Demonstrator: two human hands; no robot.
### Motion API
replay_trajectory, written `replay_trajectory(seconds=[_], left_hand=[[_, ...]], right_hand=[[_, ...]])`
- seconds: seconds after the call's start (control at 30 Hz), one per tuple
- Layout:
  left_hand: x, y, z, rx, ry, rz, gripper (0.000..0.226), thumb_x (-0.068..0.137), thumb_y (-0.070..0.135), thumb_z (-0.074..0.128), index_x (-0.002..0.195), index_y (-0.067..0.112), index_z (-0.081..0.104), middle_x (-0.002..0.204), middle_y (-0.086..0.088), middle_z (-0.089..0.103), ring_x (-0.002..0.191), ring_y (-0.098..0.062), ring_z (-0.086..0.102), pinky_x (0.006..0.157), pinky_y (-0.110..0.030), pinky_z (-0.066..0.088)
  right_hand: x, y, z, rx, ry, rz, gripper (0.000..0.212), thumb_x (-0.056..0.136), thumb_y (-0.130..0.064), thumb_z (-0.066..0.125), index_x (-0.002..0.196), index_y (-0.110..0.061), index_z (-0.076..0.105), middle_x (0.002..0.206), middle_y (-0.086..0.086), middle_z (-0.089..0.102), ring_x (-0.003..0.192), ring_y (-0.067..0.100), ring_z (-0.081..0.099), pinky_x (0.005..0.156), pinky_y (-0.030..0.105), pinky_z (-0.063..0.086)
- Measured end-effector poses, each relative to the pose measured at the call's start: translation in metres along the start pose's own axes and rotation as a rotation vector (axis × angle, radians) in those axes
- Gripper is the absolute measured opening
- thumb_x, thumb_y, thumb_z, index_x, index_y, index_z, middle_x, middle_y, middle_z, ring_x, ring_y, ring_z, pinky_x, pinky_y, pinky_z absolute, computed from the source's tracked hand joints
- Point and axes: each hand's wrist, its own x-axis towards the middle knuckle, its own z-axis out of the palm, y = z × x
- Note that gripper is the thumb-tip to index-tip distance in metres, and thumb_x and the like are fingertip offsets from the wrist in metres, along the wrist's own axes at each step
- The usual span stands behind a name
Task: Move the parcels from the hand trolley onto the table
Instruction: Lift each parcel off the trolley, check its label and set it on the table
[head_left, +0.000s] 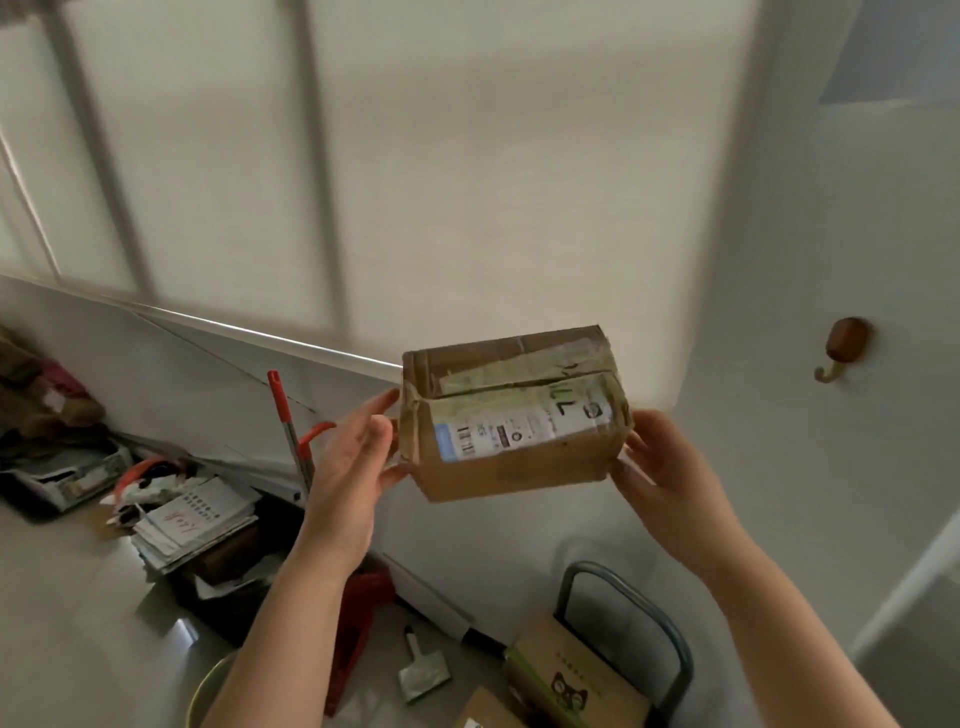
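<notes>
We hold the taped cardboard parcel (514, 415) up in the air, long side running left to right. Our left hand (348, 462) grips its left end, our right hand (670, 478) its right end. The hand trolley (681, 656) is below, near us. No table shows.

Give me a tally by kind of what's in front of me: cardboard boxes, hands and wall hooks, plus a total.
Cardboard boxes: 3 (held box, cat-logo box, bottom-edge box)
Hands: 2 (left hand, right hand, one at each end of the held box)
Wall hooks: 1 (wall hook)
Total: 6
</notes>
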Motion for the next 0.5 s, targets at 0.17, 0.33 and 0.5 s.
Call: replay_trajectory(seconds=[0.17, 0.33, 0.5], left_hand=[[-0.020, -0.033, 0.016, 0.087, 0.052, -0.059, 0.062, 0.068, 0.059, 0.071, 0.117, 0.022, 0.062, 0.105, -0.005, 0.071, 0.098, -0.024, 0.068, 0.070, -0.027, 0.057], [-0.024, -0.038, 0.062, 0.120, -0.047, -0.066, 0.041, 0.069, 0.057, 0.072, 0.104, 0.036, 0.066, 0.100, 0.001, 0.072, 0.091, -0.018, 0.070, 0.066, -0.022, 0.056], [-0.049, -0.045, 0.160, 0.093, -0.259, -0.094, 0.027, 0.077, 0.049, 0.063, 0.101, 0.037, 0.066, 0.095, 0.006, 0.073, 0.087, -0.012, 0.070, 0.064, -0.019, 0.055]], right_hand=[[-0.024, 0.018, -0.005, -0.177, 0.059, 0.128, 0.042, 0.086, 0.001, 0.054, 0.108, -0.035, 0.051, 0.104, -0.023, 0.059, 0.112, 0.004, 0.055, 0.078, 0.005, 0.046], [-0.066, 0.016, -0.044, -0.023, 0.130, 0.217, 0.046, 0.081, -0.011, 0.067, 0.120, -0.028, 0.050, 0.115, -0.016, 0.062, 0.112, 0.001, 0.057, 0.090, 0.017, 0.049], [-0.132, 0.004, -0.130, 0.094, 0.300, 0.323, 0.034, 0.088, -0.034, 0.058, 0.118, -0.018, 0.053, 0.111, -0.004, 0.066, 0.104, 0.008, 0.062, 0.088, 0.024, 0.050]])
